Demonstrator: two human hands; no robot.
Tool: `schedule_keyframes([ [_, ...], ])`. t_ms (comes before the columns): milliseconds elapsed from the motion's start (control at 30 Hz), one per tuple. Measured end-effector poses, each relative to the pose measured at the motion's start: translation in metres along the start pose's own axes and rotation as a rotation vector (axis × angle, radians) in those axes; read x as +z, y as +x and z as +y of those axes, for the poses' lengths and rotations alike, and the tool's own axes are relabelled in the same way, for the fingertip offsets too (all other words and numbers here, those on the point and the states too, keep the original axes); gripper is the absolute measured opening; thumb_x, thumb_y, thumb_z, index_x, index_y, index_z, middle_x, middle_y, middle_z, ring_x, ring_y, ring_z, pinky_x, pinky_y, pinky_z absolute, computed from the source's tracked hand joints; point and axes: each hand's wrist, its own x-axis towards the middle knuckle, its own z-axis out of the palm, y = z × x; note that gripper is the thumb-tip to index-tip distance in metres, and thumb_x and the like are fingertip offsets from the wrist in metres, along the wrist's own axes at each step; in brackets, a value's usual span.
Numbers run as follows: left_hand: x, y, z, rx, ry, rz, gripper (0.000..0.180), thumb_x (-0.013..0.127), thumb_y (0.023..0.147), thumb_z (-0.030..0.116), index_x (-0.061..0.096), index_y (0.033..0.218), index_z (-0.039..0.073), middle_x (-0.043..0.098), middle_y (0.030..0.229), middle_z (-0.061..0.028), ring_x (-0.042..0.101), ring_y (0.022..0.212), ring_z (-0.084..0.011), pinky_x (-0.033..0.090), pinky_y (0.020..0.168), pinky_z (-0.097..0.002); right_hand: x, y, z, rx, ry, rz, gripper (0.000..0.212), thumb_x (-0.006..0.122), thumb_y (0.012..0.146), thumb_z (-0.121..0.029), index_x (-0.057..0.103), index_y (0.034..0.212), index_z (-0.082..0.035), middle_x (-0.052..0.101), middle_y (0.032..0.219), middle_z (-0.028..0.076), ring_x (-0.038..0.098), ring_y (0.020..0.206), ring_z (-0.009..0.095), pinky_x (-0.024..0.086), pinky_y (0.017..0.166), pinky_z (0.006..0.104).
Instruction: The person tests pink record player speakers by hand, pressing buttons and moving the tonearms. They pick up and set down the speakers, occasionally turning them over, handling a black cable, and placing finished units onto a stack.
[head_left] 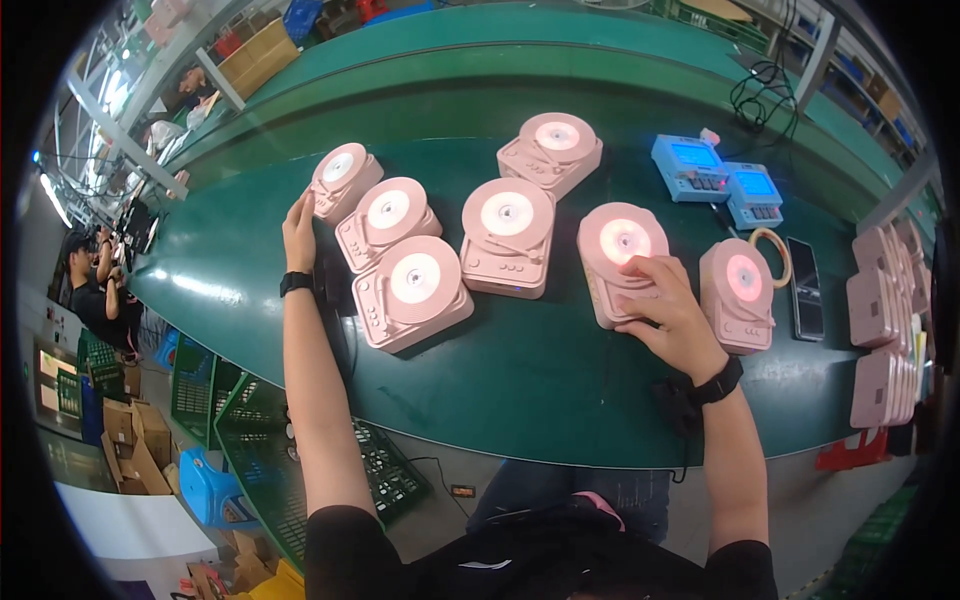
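Several pink turntable-shaped devices with pale round discs stand on the green worktable. At the far left, my left hand rests its extended fingers against the side of a pink mini turntable; its fingertips are partly hidden. My right hand has its thumb and fingers closed over the front controls of another mini turntable, whose disc glows. Just right of that hand is a third mini turntable with a pinkish lit disc. Between my hands stand more of them, including a large-looking one.
Two blue-screened meters sit at the back right, near black cables. A tape roll and a dark phone lie on the right. Pink parts are stacked at the right edge. Green crates stand below left.
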Motion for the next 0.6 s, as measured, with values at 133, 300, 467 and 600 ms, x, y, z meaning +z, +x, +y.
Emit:
schedule_keyframes([
  [133,-0.006,0.001,0.001,-0.026,-0.091,0.011,0.04,0.057,0.093,0.029,0.063,0.116,-0.002,0.065,0.11,-0.0125,0.057,0.105,-0.018,0.041,0.093,-0.0283,0.001,-0.001,-0.004,-0.003,-0.006,-0.013,0.031,0.08,0.057,-0.001,0.068,0.086,-0.003,0.055,0.118,0.013,0.048,0.112,0.034,0.041,0.093,0.0398],
  [300,-0.007,0.001,0.002,-0.042,-0.051,0.02,0.038,0.059,0.092,0.028,0.064,0.113,-0.004,0.067,0.105,-0.0104,0.06,0.1,-0.0161,0.044,0.089,-0.027,0.001,0.001,-0.004,0.006,0.01,-0.016,0.031,0.08,0.056,-0.001,0.068,0.084,-0.003,0.055,0.119,0.013,0.048,0.112,0.034,0.041,0.093,0.0399],
  [467,-0.006,-0.002,0.008,-0.075,-0.008,-0.015,0.037,0.056,0.095,0.026,0.063,0.114,-0.005,0.066,0.11,-0.0081,0.057,0.102,-0.0123,0.04,0.092,-0.0246,0.0,0.001,-0.004,0.01,0.002,-0.015,0.031,0.08,0.056,-0.001,0.068,0.084,-0.003,0.055,0.119,0.013,0.048,0.112,0.034,0.042,0.093,0.0397],
  [600,-0.004,-0.003,0.01,-0.018,-0.028,-0.03,0.036,0.06,0.092,0.027,0.065,0.11,-0.004,0.066,0.106,-0.0102,0.06,0.097,-0.0162,0.043,0.088,-0.0263,0.0,0.001,-0.004,0.011,-0.003,-0.017,0.031,0.08,0.056,-0.001,0.069,0.084,-0.003,0.055,0.119,0.013,0.048,0.112,0.034,0.042,0.093,0.0397],
])
